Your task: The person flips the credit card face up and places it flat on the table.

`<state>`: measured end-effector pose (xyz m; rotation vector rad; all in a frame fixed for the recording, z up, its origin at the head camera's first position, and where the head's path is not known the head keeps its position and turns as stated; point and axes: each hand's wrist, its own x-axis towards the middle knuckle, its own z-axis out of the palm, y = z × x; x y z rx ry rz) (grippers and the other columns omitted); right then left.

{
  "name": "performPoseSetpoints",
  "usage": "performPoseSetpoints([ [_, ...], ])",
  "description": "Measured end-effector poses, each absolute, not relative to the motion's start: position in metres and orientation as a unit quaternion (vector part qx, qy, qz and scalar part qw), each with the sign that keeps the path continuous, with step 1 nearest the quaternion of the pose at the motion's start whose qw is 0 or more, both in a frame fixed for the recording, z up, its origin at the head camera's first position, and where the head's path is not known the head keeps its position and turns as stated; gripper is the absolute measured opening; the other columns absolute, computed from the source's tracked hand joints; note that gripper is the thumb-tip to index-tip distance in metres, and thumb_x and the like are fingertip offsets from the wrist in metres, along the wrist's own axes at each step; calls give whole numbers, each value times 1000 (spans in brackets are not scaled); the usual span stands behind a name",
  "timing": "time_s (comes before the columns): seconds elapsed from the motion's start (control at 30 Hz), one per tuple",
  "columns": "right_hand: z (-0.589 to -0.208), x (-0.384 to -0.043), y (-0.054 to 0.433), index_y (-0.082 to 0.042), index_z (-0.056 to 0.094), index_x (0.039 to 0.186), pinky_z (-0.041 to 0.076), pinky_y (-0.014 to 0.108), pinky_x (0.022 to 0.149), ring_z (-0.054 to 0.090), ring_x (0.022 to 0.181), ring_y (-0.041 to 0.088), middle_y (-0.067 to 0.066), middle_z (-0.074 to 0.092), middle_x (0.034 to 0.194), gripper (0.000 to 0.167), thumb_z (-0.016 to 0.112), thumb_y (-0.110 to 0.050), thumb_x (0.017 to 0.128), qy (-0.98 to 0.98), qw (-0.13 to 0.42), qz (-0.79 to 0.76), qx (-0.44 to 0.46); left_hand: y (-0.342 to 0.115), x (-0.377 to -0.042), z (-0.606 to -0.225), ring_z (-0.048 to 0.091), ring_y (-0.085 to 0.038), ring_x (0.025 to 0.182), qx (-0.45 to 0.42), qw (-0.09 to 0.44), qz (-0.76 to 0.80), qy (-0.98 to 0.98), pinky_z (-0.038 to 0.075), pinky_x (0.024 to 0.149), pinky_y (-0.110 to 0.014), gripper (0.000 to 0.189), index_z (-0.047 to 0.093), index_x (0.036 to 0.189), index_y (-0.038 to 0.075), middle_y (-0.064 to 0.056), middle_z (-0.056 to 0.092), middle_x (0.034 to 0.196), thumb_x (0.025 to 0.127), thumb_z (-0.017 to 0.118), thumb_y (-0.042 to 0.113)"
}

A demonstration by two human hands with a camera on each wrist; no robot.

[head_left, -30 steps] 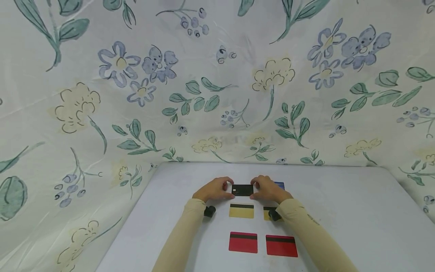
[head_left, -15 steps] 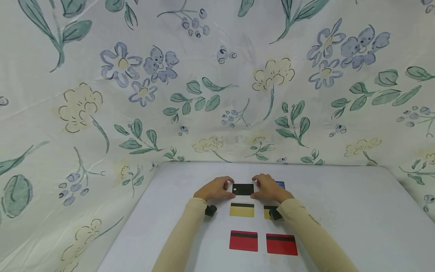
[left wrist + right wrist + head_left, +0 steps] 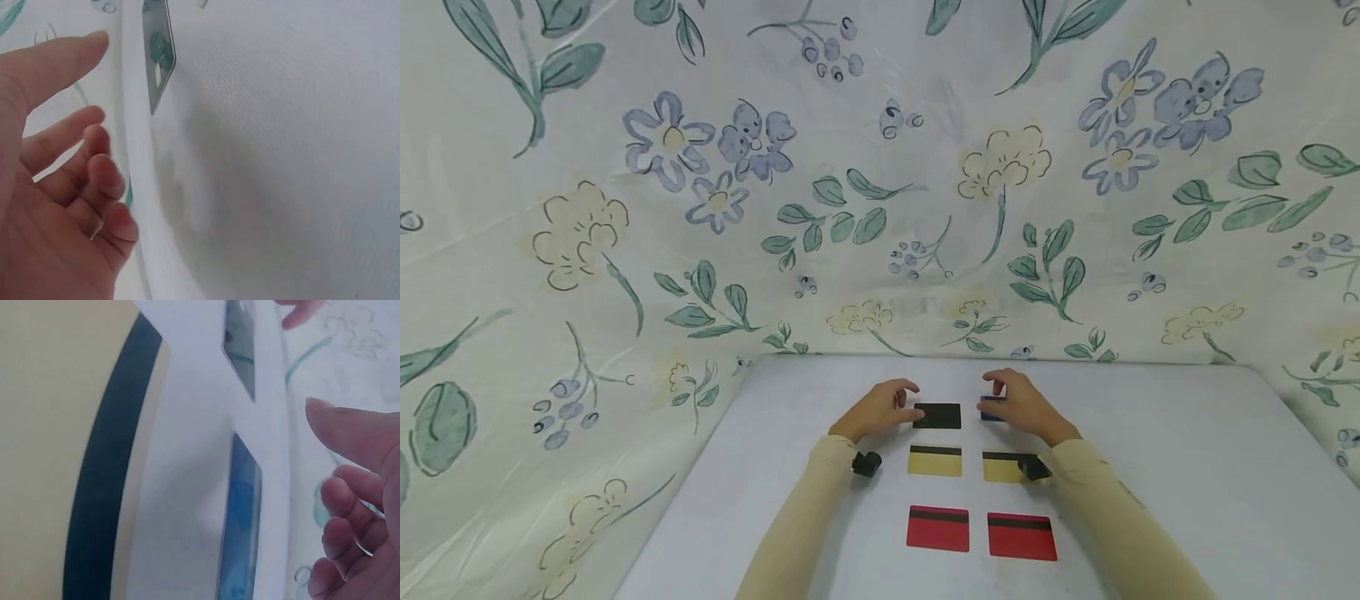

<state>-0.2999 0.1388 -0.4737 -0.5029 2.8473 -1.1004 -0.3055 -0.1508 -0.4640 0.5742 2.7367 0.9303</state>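
Observation:
A black card (image 3: 943,416) with a chip lies flat at the far end of the table, its glossy face also showing in the left wrist view. Beside its left end hovers my left hand (image 3: 877,410), thumb out and fingers loosely bent, holding nothing. In the left wrist view that hand (image 3: 69,187) is apart from the card. My right hand (image 3: 1026,408) is over a blue card (image 3: 992,408) and partly hides it. The right wrist view shows the blue card (image 3: 240,519) on the table, with the thumb and loosely curled fingers (image 3: 340,506) apart from it.
Nearer me lie two yellow cards with dark stripes, a left one (image 3: 935,462) and a right one (image 3: 1004,468) partly covered by the right wrist camera (image 3: 1034,467). Closer still are a left red card (image 3: 938,533) and a right red card (image 3: 1022,542). Floral cloth (image 3: 880,250) hangs behind the white table (image 3: 1180,467).
My right hand has let go of the black card's right end and moved right, over the blue card. My left hand has lifted slightly from the left end. The cards stay in place.

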Motion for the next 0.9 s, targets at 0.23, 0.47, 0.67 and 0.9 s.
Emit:
performPoseSetpoints([
  [0.23,-472,-296,163,6,56,140,44,32,76,51,93,24,12,57,105,57,76,-20,93,918,11,-366,-154,-142,-305,-463,47,-13,76,213,73,316,922,39,66,-26,51,61,138,5,0,51,87,96,73,33],
  [0.47,-471,-290,179,5,56,139,44,32,75,51,95,27,13,57,106,55,75,-20,94,919,14,-365,-146,-127,-304,-461,49,-14,80,224,75,309,921,41,69,-27,52,61,139,5,-3,53,89,96,73,33],
  [0.67,-475,-287,188,4,57,138,44,31,72,51,95,25,12,57,105,54,77,-18,93,917,22,-373,-140,-112,-303,-463,45,-11,74,236,87,307,918,38,66,-25,52,62,139,5,1,49,83,96,74,33],
  [0.9,-482,-289,196,1,57,140,44,31,74,51,96,25,12,56,107,57,78,-20,91,916,47,-381,-115,-95,-302,-463,44,-10,72,249,96,300,916,37,65,-23,54,61,138,3,2,48,82,95,75,32],
])
